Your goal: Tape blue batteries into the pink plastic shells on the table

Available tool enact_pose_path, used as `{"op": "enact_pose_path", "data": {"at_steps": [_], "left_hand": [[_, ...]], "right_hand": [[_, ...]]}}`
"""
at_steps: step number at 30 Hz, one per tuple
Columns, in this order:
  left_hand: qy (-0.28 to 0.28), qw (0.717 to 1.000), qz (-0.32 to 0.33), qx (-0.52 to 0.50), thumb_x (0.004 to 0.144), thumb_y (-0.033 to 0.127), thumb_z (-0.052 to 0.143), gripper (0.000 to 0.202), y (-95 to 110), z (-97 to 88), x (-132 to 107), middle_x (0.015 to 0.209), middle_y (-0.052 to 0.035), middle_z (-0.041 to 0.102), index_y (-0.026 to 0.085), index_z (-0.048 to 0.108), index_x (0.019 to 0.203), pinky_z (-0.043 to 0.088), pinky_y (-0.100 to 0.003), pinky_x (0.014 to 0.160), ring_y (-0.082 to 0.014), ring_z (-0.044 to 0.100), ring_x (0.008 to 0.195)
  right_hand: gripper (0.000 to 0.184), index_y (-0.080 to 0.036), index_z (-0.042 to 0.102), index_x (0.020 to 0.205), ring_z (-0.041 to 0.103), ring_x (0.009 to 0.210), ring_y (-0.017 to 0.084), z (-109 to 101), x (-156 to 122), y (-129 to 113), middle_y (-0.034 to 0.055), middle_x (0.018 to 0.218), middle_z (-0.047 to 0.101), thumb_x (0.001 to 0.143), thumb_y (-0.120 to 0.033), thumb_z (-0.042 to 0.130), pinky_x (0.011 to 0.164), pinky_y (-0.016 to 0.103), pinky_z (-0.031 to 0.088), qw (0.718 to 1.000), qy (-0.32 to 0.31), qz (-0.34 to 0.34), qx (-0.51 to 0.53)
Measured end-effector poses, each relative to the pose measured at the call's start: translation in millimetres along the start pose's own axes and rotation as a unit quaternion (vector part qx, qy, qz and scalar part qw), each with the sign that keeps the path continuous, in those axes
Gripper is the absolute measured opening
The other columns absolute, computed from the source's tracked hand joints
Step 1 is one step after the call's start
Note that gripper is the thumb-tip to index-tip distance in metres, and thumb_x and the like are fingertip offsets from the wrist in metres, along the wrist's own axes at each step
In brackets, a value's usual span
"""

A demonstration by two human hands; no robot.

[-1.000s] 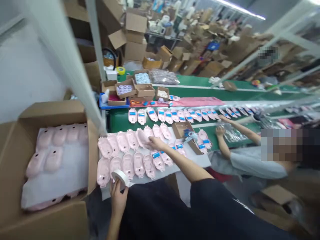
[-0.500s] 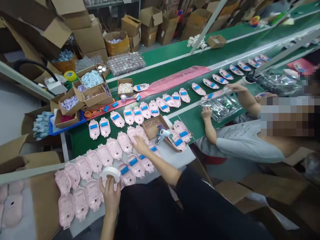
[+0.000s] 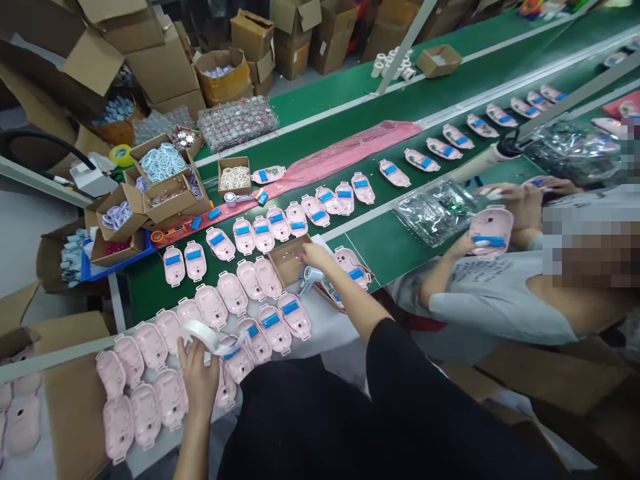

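Right hand (image 3: 315,256) moved from pink shells (image 3: 232,293) to small carton (image 3: 285,269), finger closure unclear; left hand (image 3: 200,375) grips white tape roll (image 3: 202,332).

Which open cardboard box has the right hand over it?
The cardboard box just right of the middle row of pink shells. The right hand is over it; the boxes of rings stand farther back with no hand over them.

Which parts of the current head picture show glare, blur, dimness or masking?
Head view: bright glints on the clear plastic bag; what looks like slight smearing on the white tape roll in the left hand; dim, soft-looking cardboard at lower right; pixelated squares masking part of the co-worker.
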State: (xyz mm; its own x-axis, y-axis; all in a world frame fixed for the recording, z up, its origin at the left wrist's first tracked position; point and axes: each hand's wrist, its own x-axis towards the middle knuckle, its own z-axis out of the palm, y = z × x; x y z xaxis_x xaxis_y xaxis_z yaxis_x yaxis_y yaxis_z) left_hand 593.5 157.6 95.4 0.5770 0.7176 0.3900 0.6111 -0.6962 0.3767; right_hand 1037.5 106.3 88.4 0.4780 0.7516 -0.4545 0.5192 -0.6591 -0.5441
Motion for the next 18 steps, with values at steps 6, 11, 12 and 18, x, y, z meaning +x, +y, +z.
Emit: {"op": "enact_pose_path", "data": {"at_steps": [6,11,12,18], "left_hand": [[-0.02,0.999,-0.035,-0.006,0.095,0.024,0.058,0.023,13,-0.2,-26,0.113,-0.0108,0.07,0.019,0.063,0.116,0.032,-0.068,0.125,-0.0313,0.06,0.13],[-0.038,0.997,-0.072,0.006,0.095,0.023,0.055,0.026,17,-5.4,-30,0.12,-0.0111,0.071,0.02,0.066,0.118,0.034,-0.068,0.124,-0.0344,0.044,0.148],[-0.043,0.997,-0.067,0.007,0.095,0.022,0.054,0.026,17,-7.1,-30,0.119,-0.0101,0.071,0.021,0.066,0.118,0.033,-0.068,0.125,-0.0332,0.048,0.146],[-0.098,0.995,0.017,0.002,0.094,0.02,0.057,0.022,17,-22.1,-27,0.113,-0.0078,0.073,0.021,0.069,0.113,0.025,-0.072,0.127,-0.028,0.066,0.122]], "right_hand": [[0.028,-0.007,0.076,0.106,0.07,0.11,0.027,12,48,28,0.0238,0.106,0.076,0.09,-0.03,0.076,0.093,0.03,0.049,0.996,-0.017,0.075,-0.051],[0.042,-0.006,0.065,0.135,0.068,0.119,0.031,34,61,30,0.0289,0.127,0.07,0.095,-0.019,0.063,0.099,0.036,0.048,0.996,0.004,0.069,-0.061],[0.047,-0.008,0.06,0.141,0.067,0.121,0.03,36,63,30,0.0267,0.131,0.069,0.096,-0.02,0.061,0.101,0.035,0.048,0.997,0.026,0.057,-0.039],[0.052,-0.012,0.049,0.144,0.067,0.115,0.025,39,46,15,0.0186,0.132,0.069,0.101,-0.042,0.049,0.092,0.035,0.056,0.946,0.196,-0.008,0.26]]}}
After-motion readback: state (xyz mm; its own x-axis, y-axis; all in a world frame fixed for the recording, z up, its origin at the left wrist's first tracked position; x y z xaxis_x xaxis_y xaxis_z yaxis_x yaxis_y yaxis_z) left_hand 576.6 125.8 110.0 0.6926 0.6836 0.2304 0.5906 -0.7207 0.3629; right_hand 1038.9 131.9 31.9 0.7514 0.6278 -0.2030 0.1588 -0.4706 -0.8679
